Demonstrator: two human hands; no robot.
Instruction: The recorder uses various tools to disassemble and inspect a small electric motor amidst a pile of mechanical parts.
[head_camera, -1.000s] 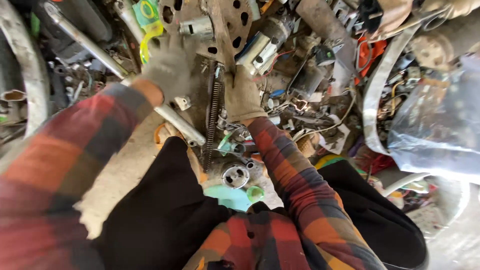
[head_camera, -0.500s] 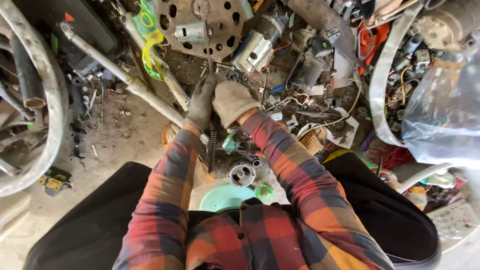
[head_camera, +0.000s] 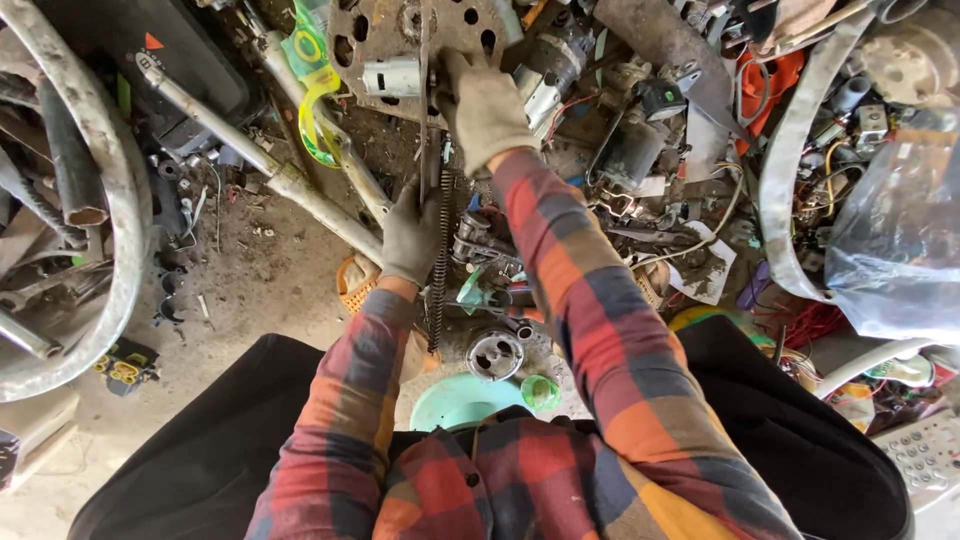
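Far left: curved grey tubing (head_camera: 110, 250) arcing over bare, dusty concrete floor (head_camera: 270, 290), with a small yellow-and-black connector block (head_camera: 122, 366) lying near its lower end. Further in: a long pale metal pipe (head_camera: 250, 160) slanting down across the dirt toward the middle, a yellow-green plastic piece (head_camera: 318, 95) beside it. Centre: left hand (head_camera: 410, 235), in a dark glove, fingers closed around the upper part of a long dark coil spring (head_camera: 438, 270) standing roughly upright in the scrap. Just above: right hand (head_camera: 485, 105), in a pale work glove, fingers curled over the edge of a rusty perforated metal disc (head_camera: 400, 40); a small silver motor (head_camera: 390, 78) just left of that hand. Below the spring: a round grey metal part (head_camera: 494, 354) and a pale green lid (head_camera: 450, 400). Right of centre: tangled wires, dark motors, orange plastic (head_camera: 770, 85). Far right: a curved grey band (head_camera: 795, 170) and a crumpled clear plastic bag (head_camera: 895, 240).
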